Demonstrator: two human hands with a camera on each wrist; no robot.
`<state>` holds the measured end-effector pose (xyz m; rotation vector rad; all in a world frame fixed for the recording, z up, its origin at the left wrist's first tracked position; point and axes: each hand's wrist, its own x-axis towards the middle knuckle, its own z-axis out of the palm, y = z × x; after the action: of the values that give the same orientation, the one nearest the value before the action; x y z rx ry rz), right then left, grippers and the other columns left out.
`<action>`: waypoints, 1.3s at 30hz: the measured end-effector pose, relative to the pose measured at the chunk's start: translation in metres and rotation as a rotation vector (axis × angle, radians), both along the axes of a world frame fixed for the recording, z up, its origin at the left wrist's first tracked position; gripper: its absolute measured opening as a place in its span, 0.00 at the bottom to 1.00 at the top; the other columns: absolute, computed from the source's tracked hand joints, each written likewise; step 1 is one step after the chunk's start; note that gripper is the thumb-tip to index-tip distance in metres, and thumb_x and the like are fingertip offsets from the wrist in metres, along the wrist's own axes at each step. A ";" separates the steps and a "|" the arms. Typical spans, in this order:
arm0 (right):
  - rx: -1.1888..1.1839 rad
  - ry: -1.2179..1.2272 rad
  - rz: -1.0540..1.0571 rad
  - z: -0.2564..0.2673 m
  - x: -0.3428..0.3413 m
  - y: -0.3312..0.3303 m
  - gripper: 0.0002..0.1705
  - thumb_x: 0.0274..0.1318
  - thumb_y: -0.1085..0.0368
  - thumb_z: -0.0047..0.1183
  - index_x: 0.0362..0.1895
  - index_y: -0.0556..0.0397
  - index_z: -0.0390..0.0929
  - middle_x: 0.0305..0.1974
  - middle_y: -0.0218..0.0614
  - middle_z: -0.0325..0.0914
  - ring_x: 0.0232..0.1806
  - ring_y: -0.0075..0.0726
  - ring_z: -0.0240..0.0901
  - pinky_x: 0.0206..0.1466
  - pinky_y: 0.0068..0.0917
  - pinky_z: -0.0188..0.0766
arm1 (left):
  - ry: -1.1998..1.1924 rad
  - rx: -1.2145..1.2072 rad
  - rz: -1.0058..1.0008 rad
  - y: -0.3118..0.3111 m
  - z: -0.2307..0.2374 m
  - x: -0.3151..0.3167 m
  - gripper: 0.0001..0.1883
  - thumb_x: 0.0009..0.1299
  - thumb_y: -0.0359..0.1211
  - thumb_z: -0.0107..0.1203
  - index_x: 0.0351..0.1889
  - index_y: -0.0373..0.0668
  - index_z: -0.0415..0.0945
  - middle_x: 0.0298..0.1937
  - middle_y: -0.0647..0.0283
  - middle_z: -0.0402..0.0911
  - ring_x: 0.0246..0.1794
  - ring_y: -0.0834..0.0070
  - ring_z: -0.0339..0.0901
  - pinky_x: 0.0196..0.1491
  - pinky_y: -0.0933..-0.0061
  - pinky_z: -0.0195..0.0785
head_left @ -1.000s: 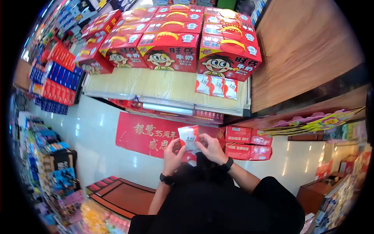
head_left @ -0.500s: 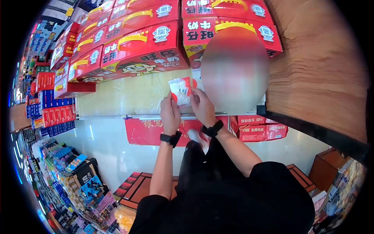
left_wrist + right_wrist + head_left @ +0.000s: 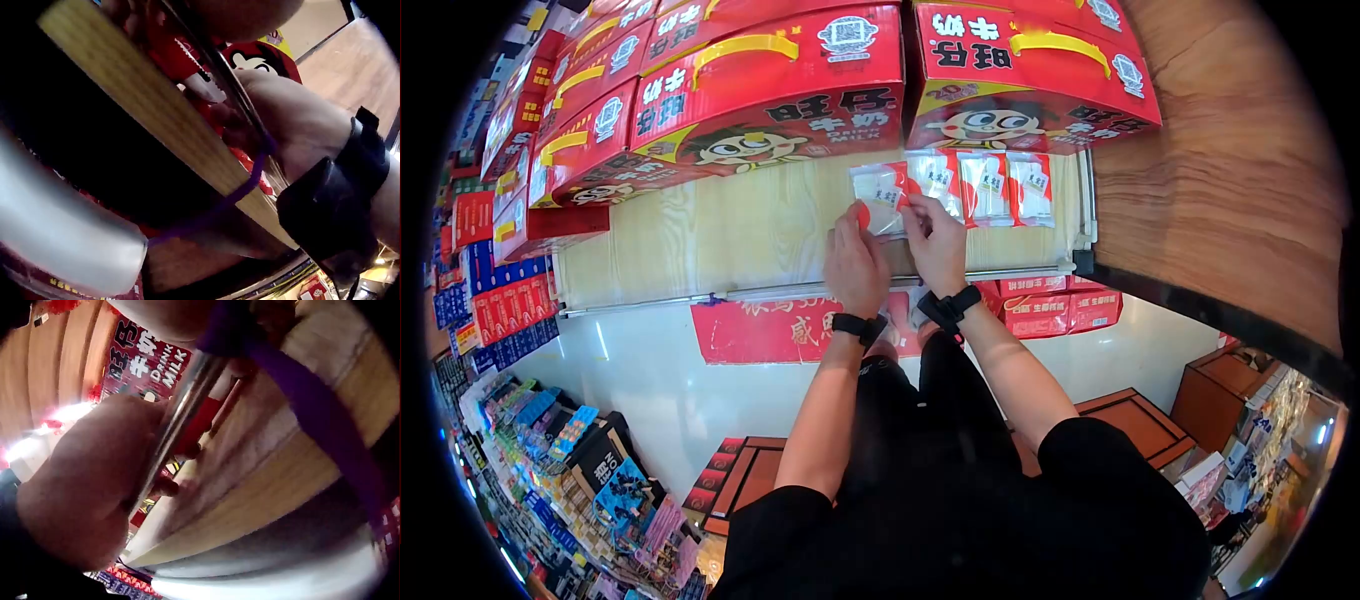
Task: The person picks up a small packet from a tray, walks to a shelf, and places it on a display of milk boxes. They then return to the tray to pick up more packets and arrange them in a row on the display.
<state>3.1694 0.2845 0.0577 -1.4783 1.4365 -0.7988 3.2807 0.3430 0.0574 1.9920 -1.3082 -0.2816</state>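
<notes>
In the head view, both hands hold a small white-and-red snack packet (image 3: 882,190) by its sides, low over a wooden shelf (image 3: 700,240). The left hand (image 3: 857,265) pinches its left edge; the right hand (image 3: 937,235) pinches the right edge. Three matching packets line up to the right: the nearest packet (image 3: 931,175) sits right by the right fingertips, then a middle packet (image 3: 986,190) and an end packet (image 3: 1031,190). The left wrist view catches the packet's serrated edge (image 3: 203,69) beneath the fingers. In the right wrist view, the left hand (image 3: 100,475) appears beyond a metal edge strip.
Red milk cartons (image 3: 770,110) with yellow handles stand along the back of the shelf. A wooden side panel (image 3: 1230,180) bounds it on the right. Below lie a red mat (image 3: 750,335) and red boxes (image 3: 1060,312) on the floor. Stocked goods (image 3: 550,450) fill the left.
Both hands have carried the packet forward from above the floor mat to over the shelf, beside the row of packets. The head view has come closer to the cartons.
</notes>
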 end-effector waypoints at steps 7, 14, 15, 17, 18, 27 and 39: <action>-0.223 0.053 0.047 -0.005 0.001 0.002 0.18 0.62 0.62 0.56 0.53 0.55 0.79 0.37 0.48 0.80 0.36 0.49 0.80 0.40 0.40 0.75 | 0.061 -0.002 -0.046 0.002 0.005 0.006 0.21 0.72 0.25 0.47 0.64 0.43 0.69 0.55 0.57 0.79 0.51 0.54 0.75 0.50 0.56 0.71; -0.320 0.187 0.151 0.010 0.001 0.003 0.21 0.61 0.63 0.53 0.58 0.54 0.76 0.36 0.46 0.77 0.36 0.53 0.78 0.39 0.43 0.74 | 0.100 -0.062 -0.054 0.001 0.002 0.008 0.25 0.71 0.25 0.49 0.67 0.42 0.66 0.61 0.54 0.75 0.58 0.52 0.72 0.56 0.55 0.69; -0.333 0.182 0.153 0.009 0.001 0.003 0.22 0.60 0.63 0.53 0.59 0.54 0.75 0.36 0.46 0.76 0.36 0.54 0.77 0.39 0.44 0.74 | 0.086 -0.073 -0.061 0.000 0.002 0.009 0.25 0.71 0.25 0.49 0.68 0.42 0.66 0.63 0.54 0.74 0.59 0.51 0.71 0.57 0.55 0.69; -0.336 0.183 0.141 0.007 0.002 0.004 0.22 0.61 0.63 0.53 0.59 0.54 0.75 0.37 0.46 0.76 0.36 0.54 0.78 0.39 0.44 0.74 | 0.064 -0.087 -0.074 0.001 0.000 0.010 0.26 0.70 0.25 0.49 0.68 0.42 0.65 0.65 0.53 0.72 0.61 0.51 0.70 0.58 0.55 0.68; -0.340 0.184 0.135 0.007 0.002 0.003 0.23 0.61 0.63 0.52 0.59 0.54 0.75 0.37 0.46 0.76 0.36 0.54 0.78 0.40 0.45 0.74 | 0.056 -0.092 -0.079 0.001 -0.002 0.011 0.27 0.70 0.26 0.49 0.69 0.41 0.64 0.66 0.53 0.71 0.61 0.51 0.70 0.59 0.55 0.68; -0.413 0.263 0.176 0.003 0.001 0.005 0.22 0.60 0.64 0.49 0.58 0.54 0.74 0.42 0.50 0.75 0.40 0.60 0.77 0.43 0.48 0.74 | 0.126 0.002 -0.097 0.004 0.000 0.011 0.29 0.68 0.25 0.49 0.70 0.43 0.63 0.67 0.55 0.71 0.62 0.51 0.69 0.60 0.55 0.67; -0.463 0.385 0.188 0.012 0.002 0.019 0.19 0.61 0.61 0.50 0.54 0.51 0.73 0.43 0.49 0.74 0.33 0.62 0.77 0.35 0.53 0.76 | 0.218 -0.199 -0.069 0.005 -0.008 0.009 0.27 0.70 0.28 0.50 0.69 0.43 0.66 0.69 0.51 0.70 0.67 0.52 0.69 0.65 0.58 0.66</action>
<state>3.1718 0.3032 0.0692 -2.1822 1.4126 -0.7903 3.2897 0.3484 0.0499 1.7022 -1.2175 -0.3751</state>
